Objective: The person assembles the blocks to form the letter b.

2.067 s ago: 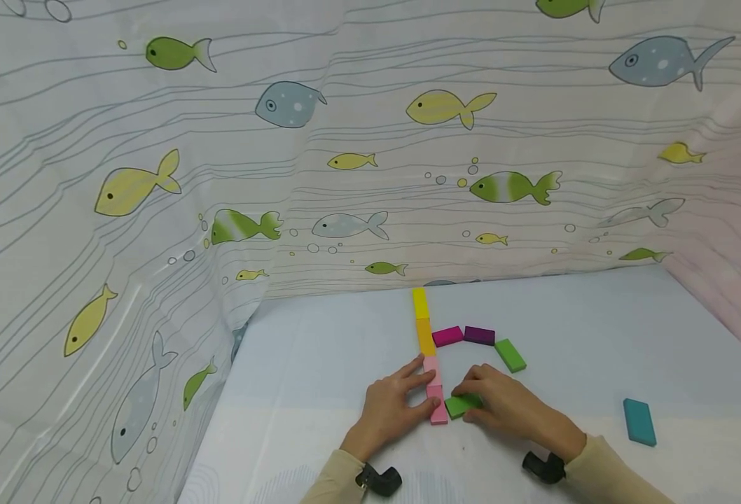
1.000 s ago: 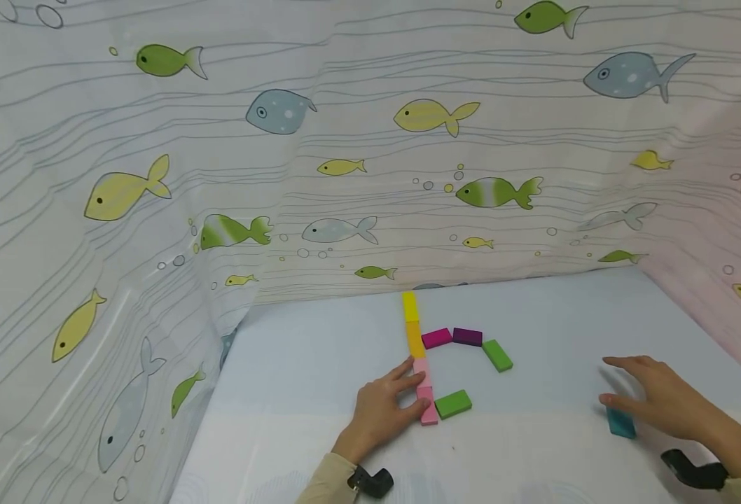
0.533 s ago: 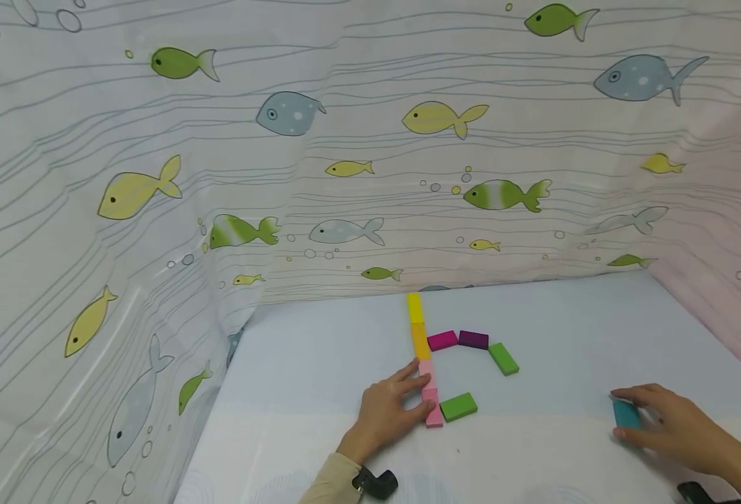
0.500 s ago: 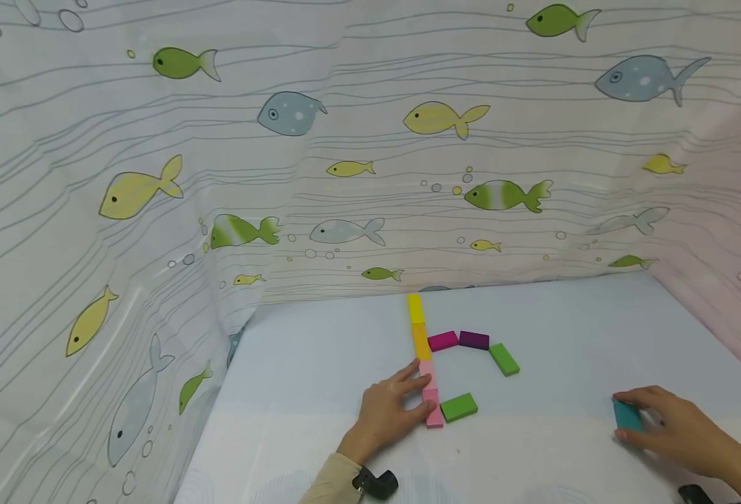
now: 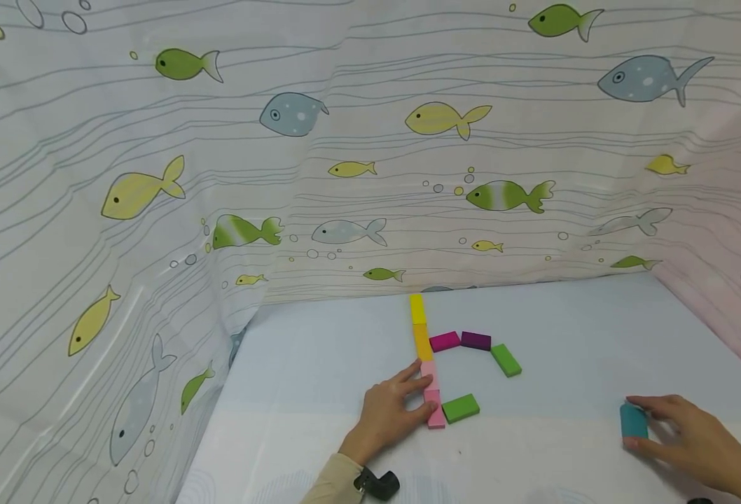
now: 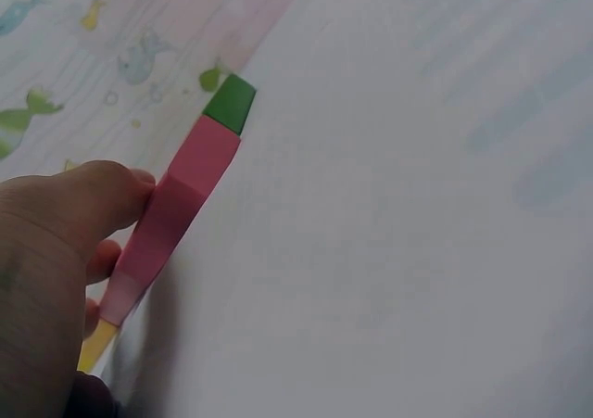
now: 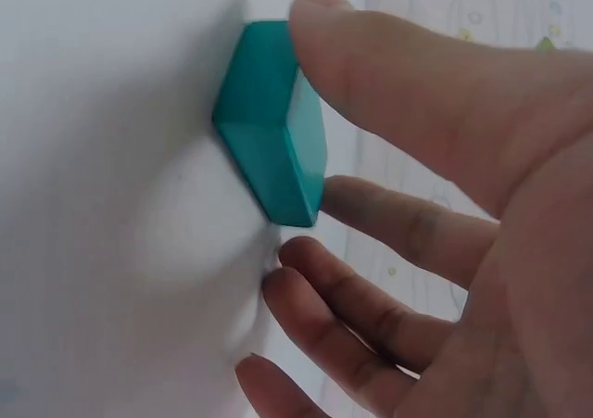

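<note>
At the right of the head view, my right hand (image 5: 692,437) pinches a teal block (image 5: 633,422) between thumb and index finger. The right wrist view shows the teal block (image 7: 264,112) close over the white surface, its shadow beside it; the other fingers hold nothing. My left hand (image 5: 383,416) rests its fingertips on two pink blocks, an upper one (image 5: 429,367) and a lower one (image 5: 436,421), laid end to end. Against the lower pink block's right side lies a green block (image 5: 461,408). Seen from the left wrist, the thumb touches the pink row (image 6: 176,205).
Beyond the pink blocks, an orange block (image 5: 422,343) and a yellow block (image 5: 417,309) continue the column. A magenta block (image 5: 445,341), a purple block (image 5: 476,341) and a second green block (image 5: 506,360) curve away rightward. Fish-print curtain (image 5: 377,196) encloses the white table (image 5: 553,420).
My right hand has let go of the lower green block, moved right and taken hold of the teal block. The left hand stays on the pink blocks.
</note>
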